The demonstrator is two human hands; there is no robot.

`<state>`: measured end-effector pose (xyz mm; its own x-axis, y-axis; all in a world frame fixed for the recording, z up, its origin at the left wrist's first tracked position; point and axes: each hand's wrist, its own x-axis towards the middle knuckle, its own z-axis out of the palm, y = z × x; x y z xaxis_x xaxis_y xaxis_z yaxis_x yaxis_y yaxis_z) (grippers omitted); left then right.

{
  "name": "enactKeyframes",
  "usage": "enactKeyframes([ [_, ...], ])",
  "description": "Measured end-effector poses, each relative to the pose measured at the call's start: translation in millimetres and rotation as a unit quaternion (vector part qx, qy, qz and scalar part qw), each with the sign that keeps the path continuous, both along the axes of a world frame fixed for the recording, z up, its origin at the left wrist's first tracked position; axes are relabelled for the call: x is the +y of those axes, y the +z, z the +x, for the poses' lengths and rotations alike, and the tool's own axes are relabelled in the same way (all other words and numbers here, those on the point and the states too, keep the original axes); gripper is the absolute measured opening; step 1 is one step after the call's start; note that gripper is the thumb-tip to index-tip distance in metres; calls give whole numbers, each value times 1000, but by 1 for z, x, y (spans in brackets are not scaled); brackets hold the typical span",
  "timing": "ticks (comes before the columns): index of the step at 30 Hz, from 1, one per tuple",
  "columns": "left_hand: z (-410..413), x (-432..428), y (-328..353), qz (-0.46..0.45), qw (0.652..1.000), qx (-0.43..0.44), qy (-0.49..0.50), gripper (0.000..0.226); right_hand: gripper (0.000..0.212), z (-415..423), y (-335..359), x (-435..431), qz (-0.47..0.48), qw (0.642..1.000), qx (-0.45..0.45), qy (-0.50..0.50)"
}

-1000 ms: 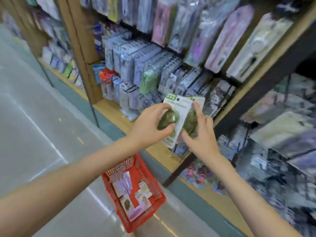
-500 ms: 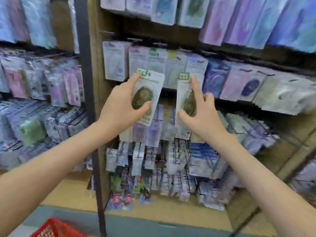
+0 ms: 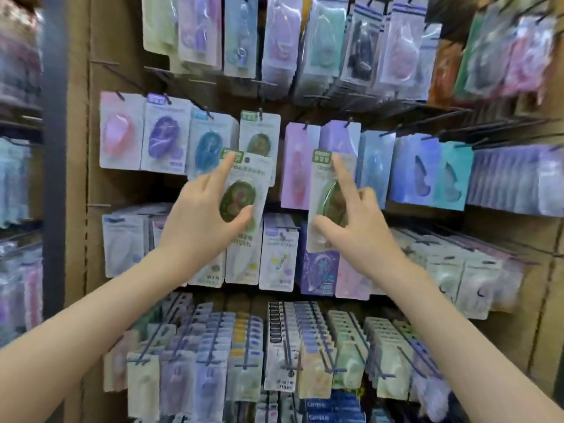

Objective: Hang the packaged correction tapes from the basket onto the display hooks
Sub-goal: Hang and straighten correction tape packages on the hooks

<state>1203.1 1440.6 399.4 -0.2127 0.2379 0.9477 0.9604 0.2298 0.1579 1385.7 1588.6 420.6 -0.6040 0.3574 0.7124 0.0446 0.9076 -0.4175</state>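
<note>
Two packaged correction tapes are held up before a crowded stationery display, one in each hand, the hands kept apart. A green correction tape pack [image 3: 241,196] is gripped by the left hand [image 3: 204,227], the thumb laid across its clear blister and the index finger [image 3: 222,169] stretched up the card's edge. A second green pack [image 3: 323,184] is gripped by the right hand [image 3: 363,230], its index finger [image 3: 343,175] pointed up the card towards the green header tab. Neither pack is on a peg. A matching hung green pack [image 3: 259,132] is seen on its hook [image 3: 260,112] just above and behind the left-hand pack, which covers its lower part. That row is shared with a pink pack [image 3: 117,132], a purple pack [image 3: 164,132] and a blue pack [image 3: 209,148] to the left, and a lilac pack [image 3: 297,166] to the right, all against a brown backboard [image 3: 77,154]. A bare hook [image 3: 98,205] is visible at the board's left edge. Densely filled lower pegs [image 3: 283,346] are spread beneath the forearms. "Campus" can be read on dark blue boxes [image 3: 323,404] at the bottom; the print on the held cards is too blurred to read. The upper and right-hand rows are smeared by motion, and both forearms are cut off by the frame.
</note>
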Motion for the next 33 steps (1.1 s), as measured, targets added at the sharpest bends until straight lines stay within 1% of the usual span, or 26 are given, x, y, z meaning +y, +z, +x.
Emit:
enactKeyframes([
  [3,-24,4,24,47,998,21,43,80,78,-41,35,2,20,997,-37,59],
  [6,-42,3,39,77,996,12,38,78,78,-86,65,6,41,996,-24,79],
  [9,-57,-3,48,63,996,41,56,77,77,-120,85,11,41,994,-22,95],
  [12,-60,-7,58,64,993,32,88,76,77,-135,90,17,33,994,-22,102],
  [15,-54,-10,64,68,989,41,122,77,79,-142,88,20,48,995,-27,86],
  [19,-49,-7,68,68,987,32,143,76,78,-147,86,19,76,995,-19,60],
  [22,-49,-6,67,70,986,29,148,75,78,-149,88,19,77,996,-15,47],
  [25,-52,-9,66,71,985,20,154,76,79,-148,86,17,97,995,-20,13],
  [30,-56,-12,63,79,988,26,129,77,79,-153,79,8,147,988,33,-37],
  [33,-62,-12,62,88,990,30,108,78,79,-157,79,3,148,987,37,-53],
])
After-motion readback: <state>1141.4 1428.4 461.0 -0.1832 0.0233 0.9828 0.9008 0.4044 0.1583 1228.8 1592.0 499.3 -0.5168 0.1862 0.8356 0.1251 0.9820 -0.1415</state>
